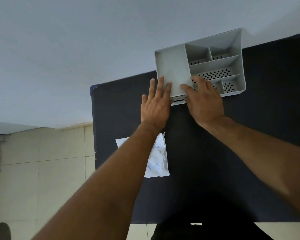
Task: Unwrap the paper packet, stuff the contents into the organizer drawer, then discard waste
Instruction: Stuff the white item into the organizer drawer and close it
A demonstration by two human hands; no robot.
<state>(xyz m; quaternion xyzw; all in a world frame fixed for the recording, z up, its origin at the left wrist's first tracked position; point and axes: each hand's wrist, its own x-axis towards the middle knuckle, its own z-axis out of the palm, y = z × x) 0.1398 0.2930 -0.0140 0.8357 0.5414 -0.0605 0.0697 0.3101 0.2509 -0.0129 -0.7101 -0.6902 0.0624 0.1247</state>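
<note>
A grey plastic organizer [235,49] with several compartments stands at the far edge of the dark table [215,153], against the wall. Both hands rest on its front left corner. My left hand [155,104] lies flat with fingers spread over the organizer's left front edge. My right hand [204,101] presses on the front, over the drawer [177,101], which shows as a thin white strip under the hands. A white paper packet [158,160] with blue print lies on the table nearer to me, partly hidden by my left forearm.
The table's left edge [93,135] drops to a beige tiled floor [42,170]. A pale wall [76,49] rises behind the table. A dark round object [0,231] sits at the bottom left corner on the floor.
</note>
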